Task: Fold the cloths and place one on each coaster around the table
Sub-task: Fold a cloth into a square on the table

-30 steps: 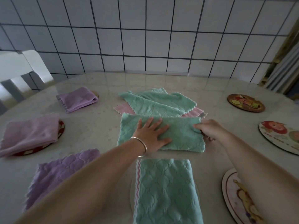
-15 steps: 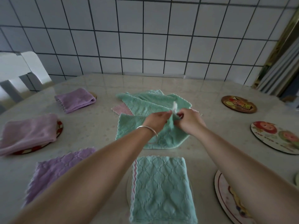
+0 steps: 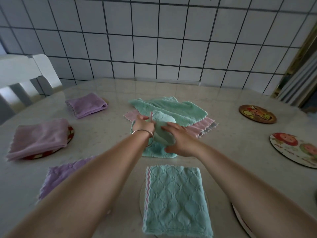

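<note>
In the middle of the table my two hands work a teal cloth (image 3: 163, 134). My left hand (image 3: 142, 124), a bangle on its wrist, pinches the cloth's left edge. My right hand (image 3: 179, 140) holds the right half, which bulges as it comes over the left half, with fingers on top and thumb below. Behind lies a loose pile with a teal cloth (image 3: 173, 109) on a pink one (image 3: 200, 128). A folded teal cloth (image 3: 173, 201) rests on the near coaster (image 3: 141, 194). Bare coasters lie at the far right (image 3: 257, 114), the right (image 3: 295, 148) and the near right (image 3: 240, 220).
On the left, a folded purple cloth (image 3: 85, 105) and a pinkish one (image 3: 39, 136) on a red coaster (image 3: 70, 134); another purple cloth (image 3: 60, 174) lies under my left forearm. A white chair (image 3: 25, 74) stands at the left; a tiled wall is behind.
The teal cloth lay flat under my left palm; both hands then took its right edge and lifted it. Now the right half is swung over toward the left, bulging between my hands.
</note>
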